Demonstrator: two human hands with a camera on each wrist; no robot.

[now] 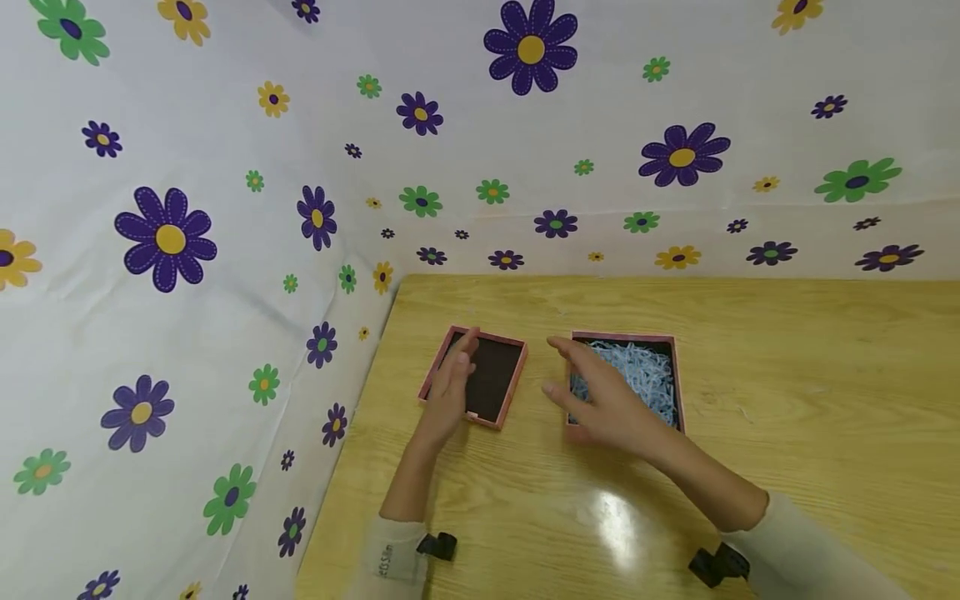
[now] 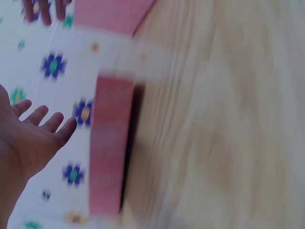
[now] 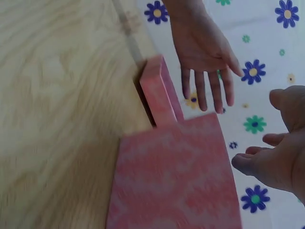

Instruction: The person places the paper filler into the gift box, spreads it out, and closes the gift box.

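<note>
A shallow pink box lid (image 1: 517,372) with a dark inside lies open side up on the table. My left hand (image 1: 447,392) hovers over its left part, fingers straight and nothing held. To the right stands a pink box (image 1: 681,392) filled with blue shredded paper (image 1: 645,375). Over this box's left side is my right hand (image 1: 607,404), thumb and fingers spread apart, holding nothing. The left wrist view shows the lid's pink side wall (image 2: 110,148) beside my left hand (image 2: 33,138). In the right wrist view the box's outer wall (image 3: 174,176) is close to my right hand (image 3: 276,157).
The wooden table (image 1: 817,417) meets a white cloth (image 1: 247,333) with printed flowers on the left and along the back. Small bits of shred lie scattered on the wood. Each sleeve carries a black strap (image 1: 438,546) near the cuff.
</note>
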